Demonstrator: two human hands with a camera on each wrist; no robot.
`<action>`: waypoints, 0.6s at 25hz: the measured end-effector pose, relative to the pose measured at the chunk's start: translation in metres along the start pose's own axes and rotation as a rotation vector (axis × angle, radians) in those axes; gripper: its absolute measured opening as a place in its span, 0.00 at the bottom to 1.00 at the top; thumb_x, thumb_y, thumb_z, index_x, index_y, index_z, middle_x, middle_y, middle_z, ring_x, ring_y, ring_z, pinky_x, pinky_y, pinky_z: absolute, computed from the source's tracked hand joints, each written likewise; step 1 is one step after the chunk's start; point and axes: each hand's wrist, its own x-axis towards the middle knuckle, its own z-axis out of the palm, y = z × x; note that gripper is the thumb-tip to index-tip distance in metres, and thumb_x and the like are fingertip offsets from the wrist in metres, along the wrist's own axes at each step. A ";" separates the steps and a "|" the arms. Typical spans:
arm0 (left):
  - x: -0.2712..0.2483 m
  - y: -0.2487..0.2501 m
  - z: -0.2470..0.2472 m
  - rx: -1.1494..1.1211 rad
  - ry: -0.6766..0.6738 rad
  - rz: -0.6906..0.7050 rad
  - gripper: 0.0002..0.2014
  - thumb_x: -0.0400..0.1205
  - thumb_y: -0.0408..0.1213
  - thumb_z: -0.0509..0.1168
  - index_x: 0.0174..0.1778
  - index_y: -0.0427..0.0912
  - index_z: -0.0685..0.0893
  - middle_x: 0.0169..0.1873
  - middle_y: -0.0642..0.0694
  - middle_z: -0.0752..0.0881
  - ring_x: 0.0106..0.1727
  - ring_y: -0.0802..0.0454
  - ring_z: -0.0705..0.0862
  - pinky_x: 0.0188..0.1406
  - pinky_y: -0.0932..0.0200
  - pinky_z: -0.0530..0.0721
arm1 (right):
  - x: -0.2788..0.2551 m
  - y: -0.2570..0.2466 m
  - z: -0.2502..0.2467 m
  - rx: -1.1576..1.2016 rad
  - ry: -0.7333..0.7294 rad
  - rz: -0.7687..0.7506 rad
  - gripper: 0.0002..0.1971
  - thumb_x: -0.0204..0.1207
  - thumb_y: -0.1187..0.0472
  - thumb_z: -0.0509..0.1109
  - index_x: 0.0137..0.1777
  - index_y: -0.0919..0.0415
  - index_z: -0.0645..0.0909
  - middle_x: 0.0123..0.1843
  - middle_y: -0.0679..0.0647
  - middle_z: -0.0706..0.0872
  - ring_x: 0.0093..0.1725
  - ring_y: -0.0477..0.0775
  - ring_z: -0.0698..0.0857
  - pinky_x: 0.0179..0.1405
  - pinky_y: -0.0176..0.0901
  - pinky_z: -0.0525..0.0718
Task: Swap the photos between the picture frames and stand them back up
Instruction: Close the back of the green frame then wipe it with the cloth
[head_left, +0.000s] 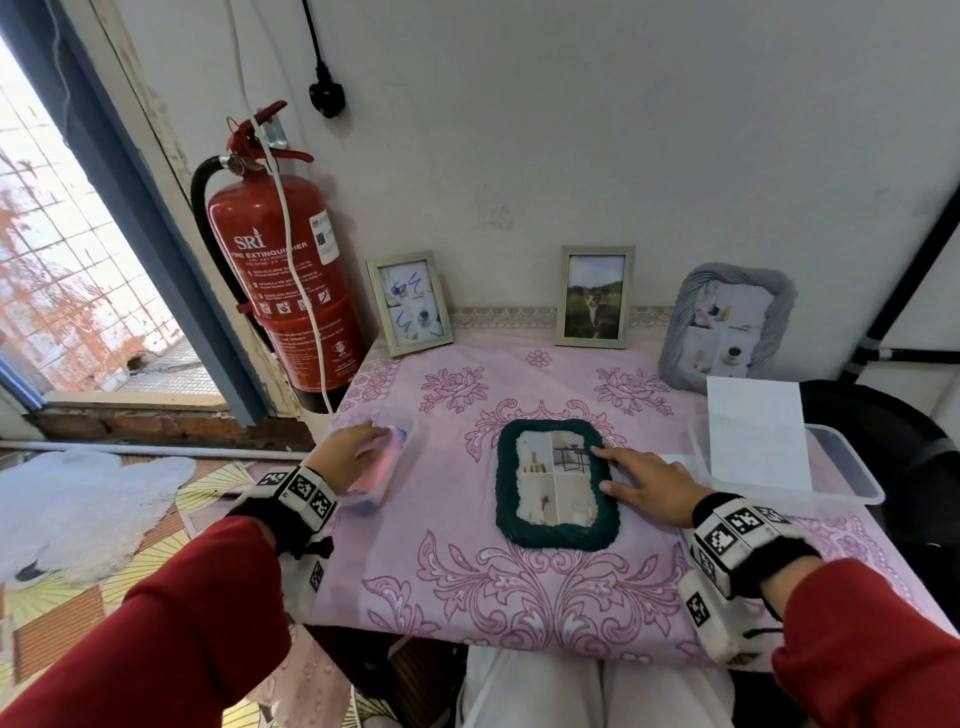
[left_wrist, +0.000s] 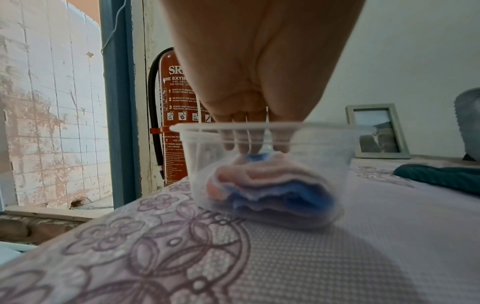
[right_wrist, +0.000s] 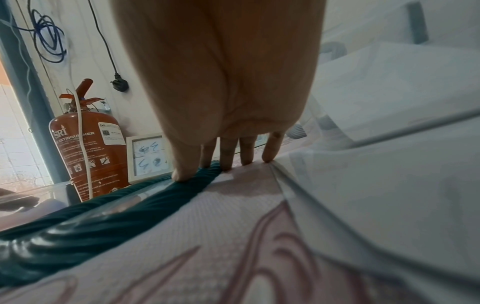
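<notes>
A dark teal wavy picture frame (head_left: 506, 488) lies flat, photo side up, in the middle of the table. My right hand (head_left: 644, 480) rests beside it, its spread fingers touching the frame's right edge (right_wrist: 103, 218) and the tablecloth. My left hand (head_left: 353, 449) reaches into a small clear tub (left_wrist: 259, 126) at the table's left edge, and its straight fingertips (left_wrist: 241, 147) touch the pink and blue cloths (left_wrist: 265, 181) inside. Along the wall stand a silver frame with an abstract photo (head_left: 410, 301), a silver frame with a cat photo (head_left: 595, 296) and a grey wavy frame (head_left: 727, 322).
A red fire extinguisher (head_left: 283, 280) hangs on the wall left of the table. On the right, a clear plastic box (head_left: 852, 467) holds a white sheet (head_left: 756, 431). A pink floral cloth (head_left: 467, 587) covers the table. My knees are under its front edge.
</notes>
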 end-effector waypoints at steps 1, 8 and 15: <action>-0.001 0.004 0.002 0.030 -0.085 -0.017 0.23 0.87 0.34 0.52 0.80 0.41 0.60 0.81 0.38 0.59 0.82 0.42 0.58 0.77 0.60 0.54 | 0.000 0.000 0.000 -0.001 -0.001 0.000 0.27 0.82 0.45 0.58 0.80 0.46 0.59 0.80 0.49 0.68 0.78 0.54 0.66 0.75 0.57 0.65; -0.003 0.019 0.012 0.076 -0.136 -0.077 0.24 0.88 0.32 0.48 0.81 0.33 0.54 0.81 0.33 0.55 0.82 0.39 0.54 0.76 0.59 0.50 | -0.001 -0.002 -0.001 0.001 -0.002 -0.004 0.27 0.82 0.45 0.58 0.80 0.47 0.59 0.80 0.48 0.67 0.78 0.53 0.66 0.75 0.56 0.64; 0.002 0.046 -0.011 -0.084 0.508 -0.061 0.20 0.82 0.31 0.58 0.72 0.40 0.74 0.68 0.39 0.76 0.70 0.41 0.74 0.70 0.48 0.71 | -0.003 -0.004 -0.002 0.000 0.000 -0.004 0.27 0.82 0.45 0.58 0.80 0.47 0.58 0.80 0.48 0.66 0.78 0.53 0.66 0.75 0.56 0.64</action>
